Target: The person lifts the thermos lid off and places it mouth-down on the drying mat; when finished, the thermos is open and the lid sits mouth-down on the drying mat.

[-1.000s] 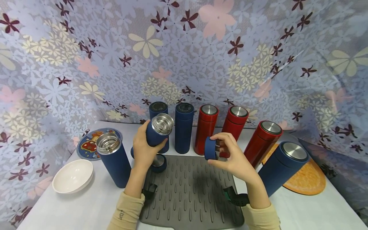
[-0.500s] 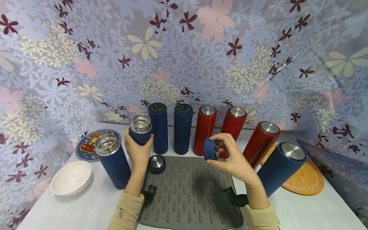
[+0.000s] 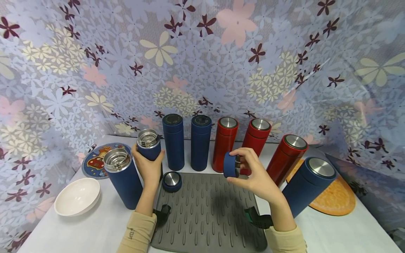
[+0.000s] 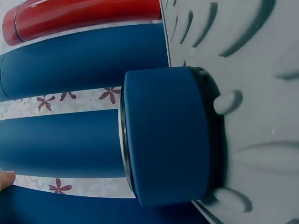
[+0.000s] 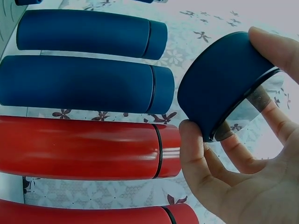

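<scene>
My left hand (image 3: pixel 149 172) grips an open blue thermos (image 3: pixel 149 151), its steel mouth facing up, at the left end of the back row. Up in the air over the mat, my right hand (image 3: pixel 254 174) pinches a blue lid (image 3: pixel 229 165) on edge between thumb and fingers; the right wrist view shows this lid (image 5: pixel 224 84) close up. A second blue lid (image 3: pixel 172 181) with a steel top rests on the grey ridged mat (image 3: pixel 209 214), below the left wrist camera (image 4: pixel 168 135). Nearer me on the left stands another open blue thermos (image 3: pixel 124 186).
Two capped blue thermoses (image 3: pixel 174 147) and several red ones (image 3: pixel 225 147) line the back. A wide blue thermos (image 3: pixel 308 186) stands at right, before an orange round mat (image 3: pixel 336 196). At left are a white bowl (image 3: pixel 77 196) and a round cartoon mat (image 3: pixel 95 165).
My left hand has carried the open thermos left and down, from in front of the capped blue one to beside it, turning it upright. The right hand holds its lid almost unmoved.
</scene>
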Demonstrator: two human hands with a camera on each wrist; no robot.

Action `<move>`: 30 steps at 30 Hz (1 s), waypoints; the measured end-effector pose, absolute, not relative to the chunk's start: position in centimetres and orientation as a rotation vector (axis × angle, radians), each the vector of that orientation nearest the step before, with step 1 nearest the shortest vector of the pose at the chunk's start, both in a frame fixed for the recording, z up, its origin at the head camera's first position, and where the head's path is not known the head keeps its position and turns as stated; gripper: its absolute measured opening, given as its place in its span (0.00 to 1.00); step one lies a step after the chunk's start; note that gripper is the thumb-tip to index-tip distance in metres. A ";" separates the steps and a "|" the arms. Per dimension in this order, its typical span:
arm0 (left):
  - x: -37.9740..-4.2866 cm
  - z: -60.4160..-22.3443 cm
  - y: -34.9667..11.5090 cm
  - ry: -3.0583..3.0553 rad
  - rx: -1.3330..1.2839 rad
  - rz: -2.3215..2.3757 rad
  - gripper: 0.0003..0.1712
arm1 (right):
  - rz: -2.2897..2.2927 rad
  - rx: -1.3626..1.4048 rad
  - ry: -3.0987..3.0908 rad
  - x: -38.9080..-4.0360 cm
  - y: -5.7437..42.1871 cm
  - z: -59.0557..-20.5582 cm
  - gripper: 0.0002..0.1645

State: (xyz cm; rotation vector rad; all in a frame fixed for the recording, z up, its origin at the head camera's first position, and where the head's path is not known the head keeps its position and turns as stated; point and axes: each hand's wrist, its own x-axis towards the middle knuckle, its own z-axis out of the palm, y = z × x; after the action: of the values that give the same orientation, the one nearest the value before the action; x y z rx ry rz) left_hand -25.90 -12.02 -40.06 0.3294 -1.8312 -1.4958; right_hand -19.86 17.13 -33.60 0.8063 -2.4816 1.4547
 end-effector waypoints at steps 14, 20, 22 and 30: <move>-26.3 -40.2 -12.6 -1.896 0.420 -1.491 0.52 | 1.428 0.782 -2.500 -19.7 16.8 -33.7 0.36; -26.5 -40.3 -12.5 -1.906 0.414 -1.506 0.52 | 1.397 0.736 -2.548 -20.3 16.0 -34.2 0.34; -26.5 -40.3 -12.6 -1.906 0.412 -1.514 0.52 | 1.379 0.728 -2.577 -20.7 15.5 -34.6 0.34; -26.3 -40.4 -12.8 -1.922 0.409 -1.508 0.53 | 1.309 0.743 -2.662 -21.7 12.5 -36.5 0.35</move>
State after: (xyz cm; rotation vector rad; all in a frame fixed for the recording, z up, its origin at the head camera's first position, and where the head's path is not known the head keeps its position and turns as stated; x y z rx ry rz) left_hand -26.32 -12.79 -40.42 0.4087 -1.9218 -1.5076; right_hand -21.74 12.54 -36.49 0.7430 -2.6620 1.3089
